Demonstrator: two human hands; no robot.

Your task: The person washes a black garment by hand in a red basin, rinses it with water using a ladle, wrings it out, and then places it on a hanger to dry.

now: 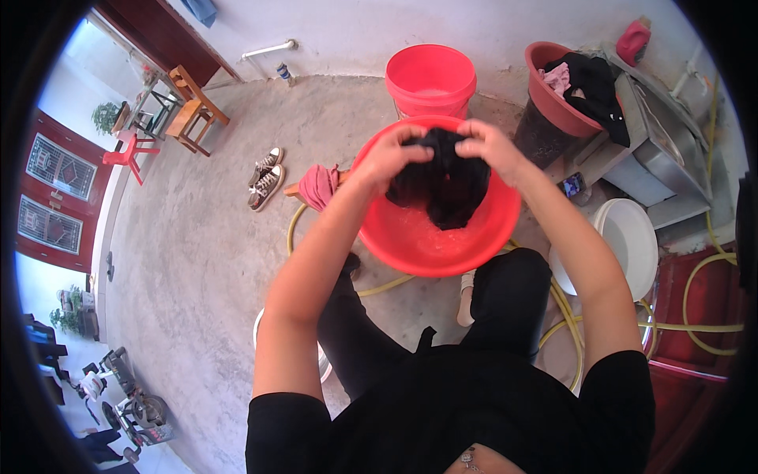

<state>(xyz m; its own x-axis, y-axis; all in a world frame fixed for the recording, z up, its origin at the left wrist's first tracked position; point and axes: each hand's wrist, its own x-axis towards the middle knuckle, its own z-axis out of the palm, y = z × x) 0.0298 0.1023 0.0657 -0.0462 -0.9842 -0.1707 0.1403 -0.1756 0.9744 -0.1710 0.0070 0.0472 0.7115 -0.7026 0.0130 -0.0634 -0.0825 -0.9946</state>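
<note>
A wet-looking black garment [459, 192] is held up over a red plastic basin [432, 268]. My left hand [398, 155] grips its upper edge on the left. On the right, my right hand [487, 148] pinches the same edge, close to the first. The garment hangs down into the basin, where foamy water [426, 234] covers the bottom. Which part of the garment is at the top cannot be made out. A pink cloth [320, 186] is draped over a wooden piece just left of the basin.
Behind the basin stands a red bucket [431, 83]. A reddish tub [536, 77] with dark and pink clothes is at back right. White buckets [628, 249] and a yellow hose [565, 308] are near my right knee. Sneakers [266, 181] and a wooden chair [192, 115] stand left.
</note>
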